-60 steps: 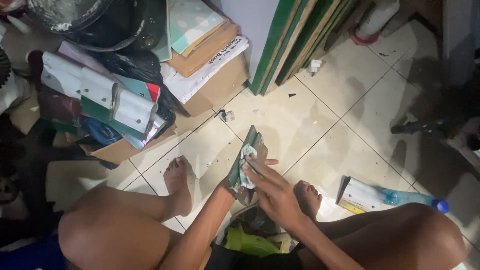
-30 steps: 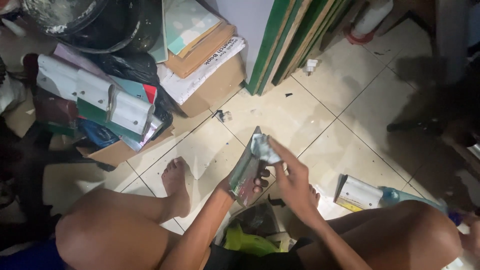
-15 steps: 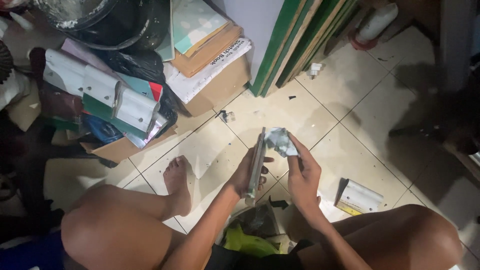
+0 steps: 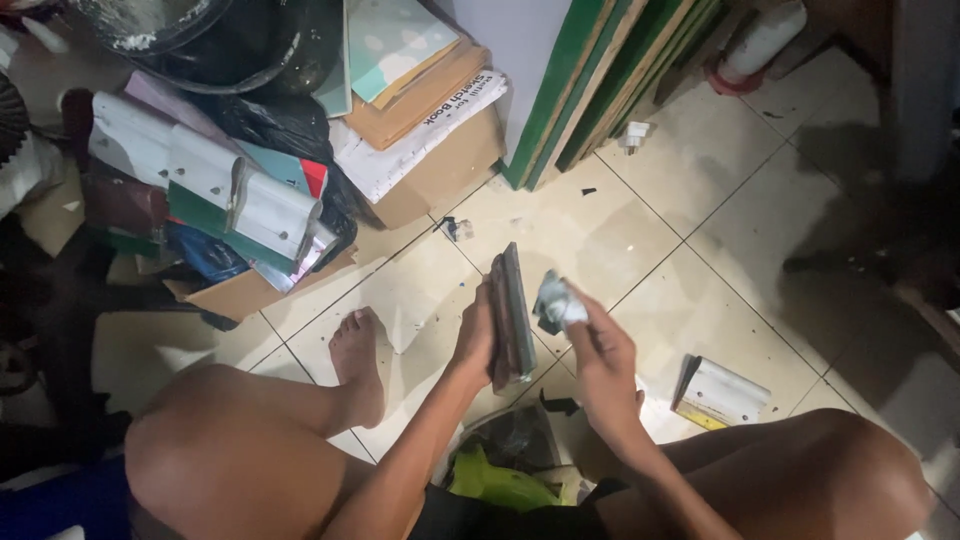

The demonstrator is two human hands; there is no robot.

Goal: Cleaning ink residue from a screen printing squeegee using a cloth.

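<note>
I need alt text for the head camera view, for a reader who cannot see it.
Seen from above, a seated person's left hand holds a flat, dark tool on edge over the tiled floor, while the right hand grips a crumpled grey cloth beside it.

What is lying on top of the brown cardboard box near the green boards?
On the cardboard box lie a white sketch pad, brown sheets and a pale green sheet. The box's inside is covered.

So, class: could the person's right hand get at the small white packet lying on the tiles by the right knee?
Probably yes: the white packet lies on bare tile just right of the right hand, nothing between, though that hand grips a crumpled cloth.
</note>
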